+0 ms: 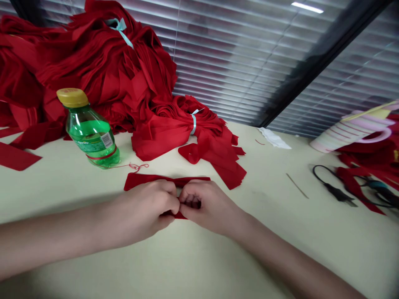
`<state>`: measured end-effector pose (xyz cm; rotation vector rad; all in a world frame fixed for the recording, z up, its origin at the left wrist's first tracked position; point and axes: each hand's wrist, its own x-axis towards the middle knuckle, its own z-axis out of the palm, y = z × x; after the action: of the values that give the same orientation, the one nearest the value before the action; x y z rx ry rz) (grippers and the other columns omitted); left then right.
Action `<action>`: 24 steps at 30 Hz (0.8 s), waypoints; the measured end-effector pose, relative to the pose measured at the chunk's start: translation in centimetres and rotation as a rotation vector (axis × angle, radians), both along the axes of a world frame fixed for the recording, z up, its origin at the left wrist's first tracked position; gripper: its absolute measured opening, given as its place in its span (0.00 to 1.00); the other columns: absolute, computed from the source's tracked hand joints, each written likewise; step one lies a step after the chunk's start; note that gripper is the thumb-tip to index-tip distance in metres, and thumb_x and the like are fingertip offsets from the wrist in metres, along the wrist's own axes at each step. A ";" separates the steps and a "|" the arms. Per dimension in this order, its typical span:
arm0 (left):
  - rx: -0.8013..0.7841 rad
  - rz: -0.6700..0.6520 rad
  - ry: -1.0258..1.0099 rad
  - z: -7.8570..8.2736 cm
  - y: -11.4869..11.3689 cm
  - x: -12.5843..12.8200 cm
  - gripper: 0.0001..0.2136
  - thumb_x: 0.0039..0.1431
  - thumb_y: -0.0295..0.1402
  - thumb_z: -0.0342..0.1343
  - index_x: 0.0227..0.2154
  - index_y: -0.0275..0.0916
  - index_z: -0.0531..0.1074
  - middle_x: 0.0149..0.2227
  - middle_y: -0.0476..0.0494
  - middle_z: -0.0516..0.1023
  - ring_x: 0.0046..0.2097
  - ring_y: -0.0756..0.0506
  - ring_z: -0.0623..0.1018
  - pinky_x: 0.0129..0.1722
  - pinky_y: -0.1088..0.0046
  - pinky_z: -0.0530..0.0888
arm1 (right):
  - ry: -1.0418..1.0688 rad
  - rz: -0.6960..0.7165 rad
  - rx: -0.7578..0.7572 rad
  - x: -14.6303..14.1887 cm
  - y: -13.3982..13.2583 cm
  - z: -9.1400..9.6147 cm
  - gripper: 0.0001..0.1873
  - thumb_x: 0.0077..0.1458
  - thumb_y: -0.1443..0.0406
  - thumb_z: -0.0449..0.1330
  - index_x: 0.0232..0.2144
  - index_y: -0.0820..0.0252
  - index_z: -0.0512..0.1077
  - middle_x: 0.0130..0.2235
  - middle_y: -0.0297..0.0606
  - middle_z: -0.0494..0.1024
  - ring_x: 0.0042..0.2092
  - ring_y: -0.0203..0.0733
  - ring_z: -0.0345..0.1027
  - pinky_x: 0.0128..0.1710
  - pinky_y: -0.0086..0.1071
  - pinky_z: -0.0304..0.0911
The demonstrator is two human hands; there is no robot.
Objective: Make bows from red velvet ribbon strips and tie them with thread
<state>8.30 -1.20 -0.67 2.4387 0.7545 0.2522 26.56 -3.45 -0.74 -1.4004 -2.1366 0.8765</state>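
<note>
My left hand [154, 203] and my right hand [207, 203] meet over the table, fingertips pinched close together. Between them is a strip of red fabric [149, 178], folded, with its far edge lying past the knuckles and a small part showing below the fingers. Both hands are closed on this fabric; the exact spot they pinch is hidden by the fingers. Just beyond lies a tangle of red thread [137, 167], which runs left to a green Sprite bottle [90, 133] with a yellow cap. The thread is wound around the bottle's lower part.
Large bundles of red fabric [102, 66] tied with pale blue strips stand at the back left. A smaller tied bundle [183, 124] lies nearer. To the right are a striped mug [349, 131], a black cable with plug [336, 193], a thin stick [297, 185] and white tissue [274, 138].
</note>
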 end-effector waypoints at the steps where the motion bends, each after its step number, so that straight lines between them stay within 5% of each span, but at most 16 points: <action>1: 0.005 -0.001 -0.001 0.0 -0.1 0.0 0.06 0.55 0.22 0.55 0.27 0.38 0.72 0.34 0.51 0.70 0.35 0.52 0.72 0.33 0.77 0.66 | -0.004 -0.005 -0.009 0.0 0.0 0.0 0.10 0.41 0.78 0.60 0.17 0.61 0.66 0.20 0.26 0.71 0.22 0.27 0.62 0.23 0.21 0.56; 24: 0.034 -0.029 -0.014 -0.6 0.1 -0.5 0.06 0.59 0.24 0.54 0.31 0.40 0.73 0.37 0.50 0.71 0.38 0.50 0.72 0.38 0.74 0.68 | -0.003 -0.060 0.007 0.1 -0.3 -0.6 0.06 0.44 0.75 0.60 0.23 0.61 0.70 0.27 0.31 0.69 0.27 0.30 0.64 0.24 0.22 0.61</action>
<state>7.82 -1.11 -1.31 2.4751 0.7141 0.2725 26.67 -3.80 -1.38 -1.4558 -2.0867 0.8440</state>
